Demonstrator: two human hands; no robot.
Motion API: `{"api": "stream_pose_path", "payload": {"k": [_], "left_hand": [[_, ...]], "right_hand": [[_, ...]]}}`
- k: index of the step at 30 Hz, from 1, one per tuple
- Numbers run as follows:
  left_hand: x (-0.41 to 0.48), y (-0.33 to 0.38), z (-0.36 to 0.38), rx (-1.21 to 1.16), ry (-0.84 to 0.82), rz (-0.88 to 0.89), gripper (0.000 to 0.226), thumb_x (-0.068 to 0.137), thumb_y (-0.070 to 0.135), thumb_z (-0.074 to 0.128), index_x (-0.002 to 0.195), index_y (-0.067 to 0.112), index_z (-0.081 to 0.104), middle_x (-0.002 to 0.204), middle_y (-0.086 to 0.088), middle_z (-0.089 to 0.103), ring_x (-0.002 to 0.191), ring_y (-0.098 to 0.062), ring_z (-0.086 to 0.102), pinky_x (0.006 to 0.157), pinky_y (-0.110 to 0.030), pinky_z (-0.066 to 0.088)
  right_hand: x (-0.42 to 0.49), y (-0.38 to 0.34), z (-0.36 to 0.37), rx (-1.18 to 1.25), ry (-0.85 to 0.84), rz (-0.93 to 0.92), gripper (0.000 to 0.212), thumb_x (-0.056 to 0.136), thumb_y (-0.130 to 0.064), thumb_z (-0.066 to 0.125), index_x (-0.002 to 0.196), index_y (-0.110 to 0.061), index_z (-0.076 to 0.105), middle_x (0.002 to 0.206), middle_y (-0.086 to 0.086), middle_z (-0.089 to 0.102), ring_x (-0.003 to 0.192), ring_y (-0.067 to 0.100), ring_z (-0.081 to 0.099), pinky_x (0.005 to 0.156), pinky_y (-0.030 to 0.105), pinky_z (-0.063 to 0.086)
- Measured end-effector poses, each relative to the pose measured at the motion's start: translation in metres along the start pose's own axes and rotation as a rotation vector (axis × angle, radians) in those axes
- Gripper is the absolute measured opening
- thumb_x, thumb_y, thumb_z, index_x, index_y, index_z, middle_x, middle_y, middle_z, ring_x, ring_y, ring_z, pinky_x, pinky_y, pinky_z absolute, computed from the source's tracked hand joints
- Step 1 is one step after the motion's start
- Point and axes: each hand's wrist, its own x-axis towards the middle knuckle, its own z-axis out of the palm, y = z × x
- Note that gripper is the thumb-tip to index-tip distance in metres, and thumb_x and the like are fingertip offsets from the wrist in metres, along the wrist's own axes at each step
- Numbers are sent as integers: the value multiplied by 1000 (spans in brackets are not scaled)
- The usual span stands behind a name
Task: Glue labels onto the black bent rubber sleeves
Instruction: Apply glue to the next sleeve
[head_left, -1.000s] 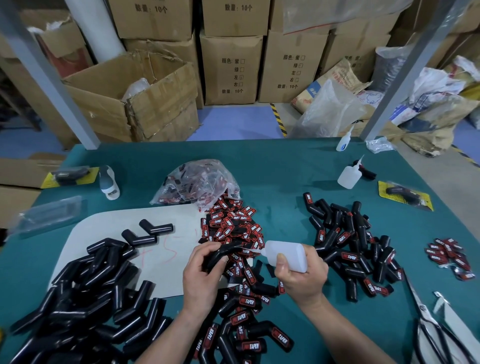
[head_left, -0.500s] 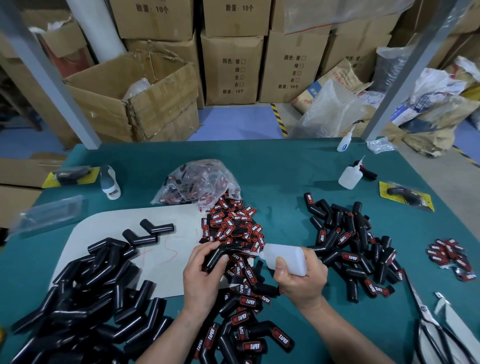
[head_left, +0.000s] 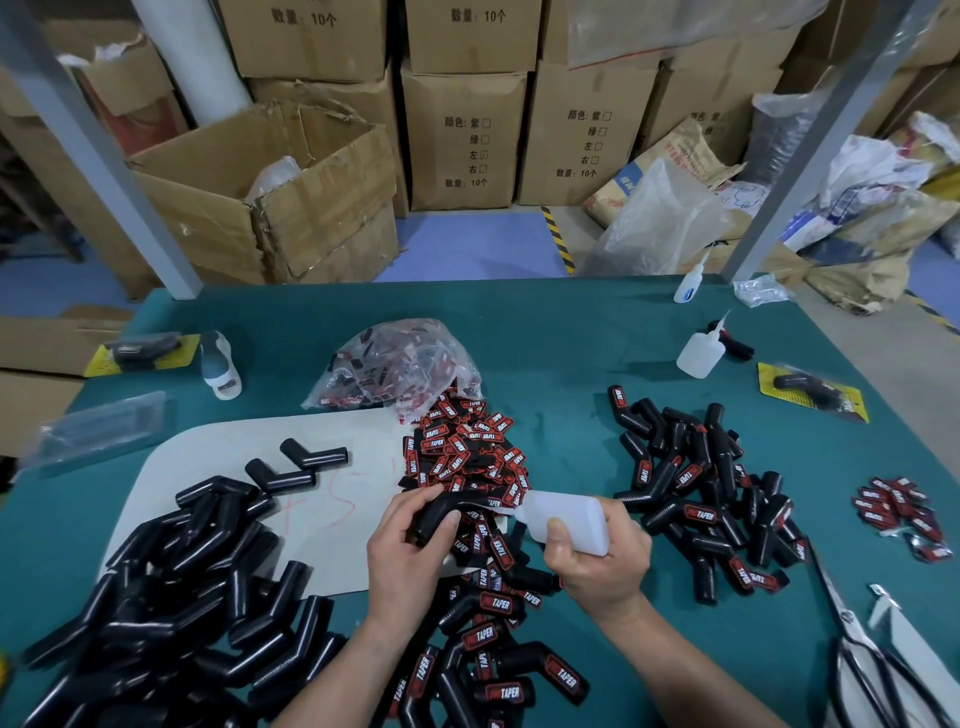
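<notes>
Over the label pile (head_left: 467, 447), left hand (head_left: 410, 556) grips a glossy bent sleeve (head_left: 441, 512), right hand (head_left: 605, 566) a cloudy plastic bottle (head_left: 569, 519); bare table (head_left: 561, 338) beyond.

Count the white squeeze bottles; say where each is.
3. First bottle in the right hand; second bottle standing far right on the table; third bottle at the far edge by the post. More might be hidden.

One view only. The wide-angle camera sits on the person's head, facing forward and down. The left hand (head_left: 405, 561) and right hand (head_left: 605, 571) lie near, bottom centre; the table (head_left: 571, 332) stretches away to the cartons (head_left: 462, 140) at the far side.
</notes>
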Motion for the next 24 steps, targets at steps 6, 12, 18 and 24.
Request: {"api": "stream_pose_path", "payload": {"k": [6, 12, 18, 24], "left_hand": [[-1, 1, 0, -2, 9, -6, 41, 86, 4, 81, 108, 38, 74, 111, 13, 70, 106, -6, 67, 87, -12, 51], [0, 4, 1, -31, 45, -32, 40, 87, 3, 79, 108, 36, 73, 110, 18, 70, 106, -6, 67, 91, -13, 50], [0, 6, 1, -72, 81, -72, 39, 87, 2, 78, 107, 35, 73, 111, 17, 72, 109, -3, 67, 91, -8, 47], [0, 2, 0, -127, 69, -100, 44, 86, 1, 79, 105, 40, 75, 113, 5, 74, 109, -11, 69, 97, -17, 51]], "right_hand": [[1, -1, 0, 3, -10, -11, 67, 95, -54, 51, 67, 6, 60, 52, 8, 56, 57, 17, 53, 49, 13, 39], [3, 4, -2, 83, 16, 156, 46, 85, -45, 63, 71, 0, 59, 58, -5, 53, 56, 8, 51, 46, 17, 41], [11, 26, 1, 362, -112, 586, 26, 79, -44, 68, 87, -22, 60, 73, 11, 61, 62, 44, 59, 54, 54, 52], [4, 43, 10, 243, -493, 593, 28, 79, -20, 79, 92, -34, 60, 86, -18, 65, 70, 5, 57, 60, 19, 46]]}}
